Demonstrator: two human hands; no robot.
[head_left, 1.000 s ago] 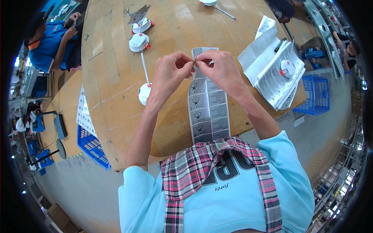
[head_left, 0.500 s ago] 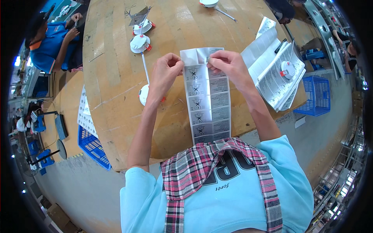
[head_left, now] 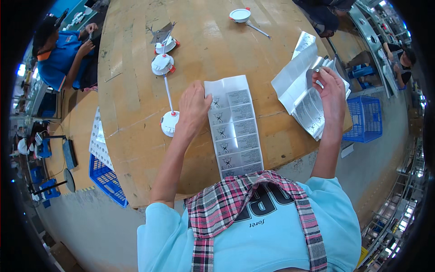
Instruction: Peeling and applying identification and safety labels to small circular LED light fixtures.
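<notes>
A long silver sheet of printed labels point(head_left: 233, 122) lies on the table in front of me, its top row blank. My left hand point(head_left: 194, 105) is at its upper left edge, fingers curled and thumb over the margin. To the right, my right hand point(head_left: 331, 90) pinches a small curled silver label point(head_left: 311, 77) between thumb and fingertips. It hovers over a pile of label sheets point(head_left: 297, 77), hiding part of it. A round white downlight point(head_left: 169, 123) sits beside my left forearm, its cable leading up to another downlight point(head_left: 162, 64).
A third downlight point(head_left: 166, 45) with a grey label on its wires lies farther back. Another downlight point(head_left: 240, 16) with a cable is at the far edge. Blue baskets point(head_left: 364, 119) stand beside the table. A co-worker in blue point(head_left: 61, 56) sits at the left; others are at the right.
My right hand has moved from the sheet's top to the pile at the right, carrying a peeled label. My left hand stays at the sheet's left edge. The view has shifted slightly.
</notes>
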